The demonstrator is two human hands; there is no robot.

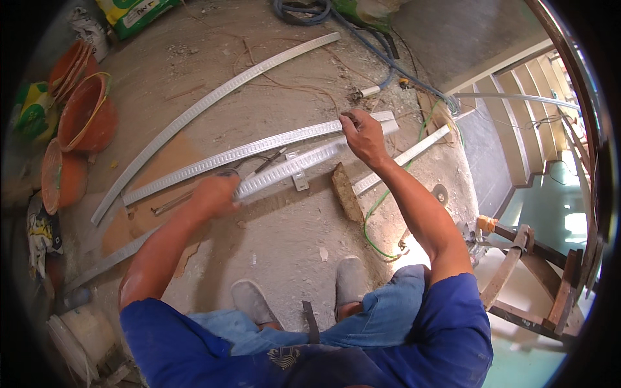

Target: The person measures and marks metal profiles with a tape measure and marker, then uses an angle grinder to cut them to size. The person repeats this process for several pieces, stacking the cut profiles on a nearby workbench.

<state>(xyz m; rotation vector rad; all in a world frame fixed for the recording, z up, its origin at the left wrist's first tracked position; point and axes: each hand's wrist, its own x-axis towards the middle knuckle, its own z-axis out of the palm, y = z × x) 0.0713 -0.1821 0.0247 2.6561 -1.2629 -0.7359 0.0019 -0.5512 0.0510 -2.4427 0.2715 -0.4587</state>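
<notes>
My left hand [217, 194] is closed round the nearer ribbed metal channel [284, 173], which looks slightly smeared by motion. A small dark thing shows at the top of that hand; its kind is unclear. Just beyond lies a second ribbed metal channel [259, 141], roughly alongside the first. My right hand [365, 139] is pinched over the right part of the two channels, its fingertips at the second one. Something small and dark shows at those fingertips, too small to name. A short metal bracket [297, 171] lies under the nearer channel.
A curved metal channel [213, 97] lies farther off on the dusty floor. A stone block [346, 193] and a short channel [401, 160] sit right, by a green cable [370, 223]. Orange buckets [87, 116] stand left, a blue hose [365, 45] behind, a wooden frame [530, 278] right.
</notes>
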